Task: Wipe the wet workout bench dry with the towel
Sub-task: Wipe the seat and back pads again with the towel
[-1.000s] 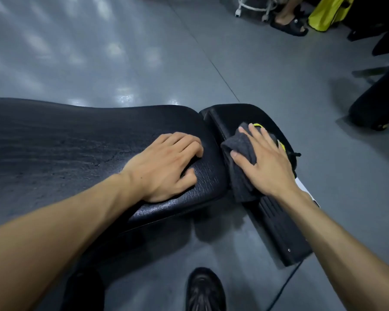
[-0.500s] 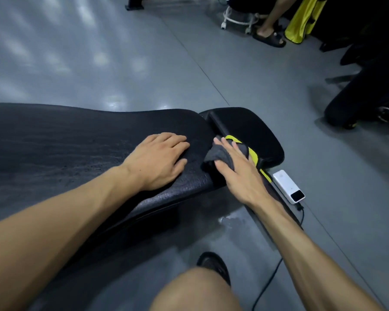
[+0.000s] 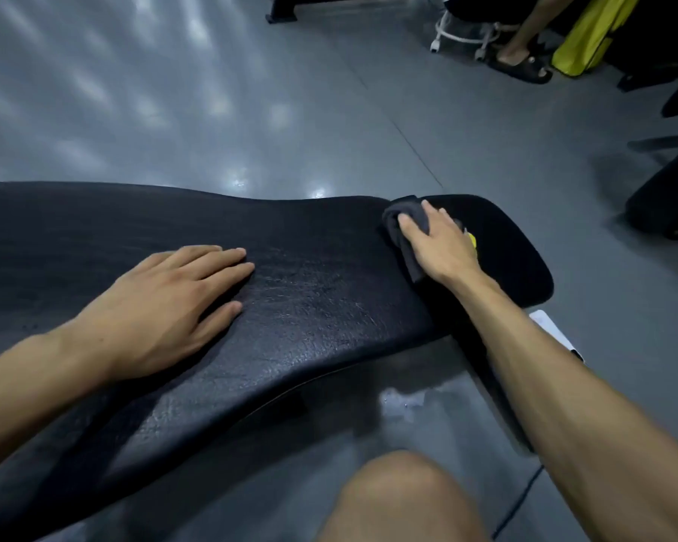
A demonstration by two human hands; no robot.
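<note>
The black padded workout bench (image 3: 321, 307) runs from the left edge to the centre right, its cracked surface shiny in places. A smaller black seat pad (image 3: 513, 248) adjoins its right end. My left hand (image 3: 173, 307) lies flat on the long pad with straight fingers. My right hand (image 3: 439, 244) presses a dark grey towel (image 3: 402, 224) onto the far right corner of the long pad, beside the gap between the pads. Most of the towel is hidden under the hand. A bit of yellow shows by my right wrist.
A puddle (image 3: 411, 404) shines on the grey floor below the bench. A white device (image 3: 552, 330) with a black cable (image 3: 521, 498) lies right of the bench. My knee (image 3: 400, 498) is at the bottom. A seated person's sandalled foot (image 3: 521, 66) and a yellow bag (image 3: 588, 33) are far right.
My right hand has moved the towel from the seat pad across the gap to the far right corner of the long pad. My left hand slid left along the pad and flattened.
</note>
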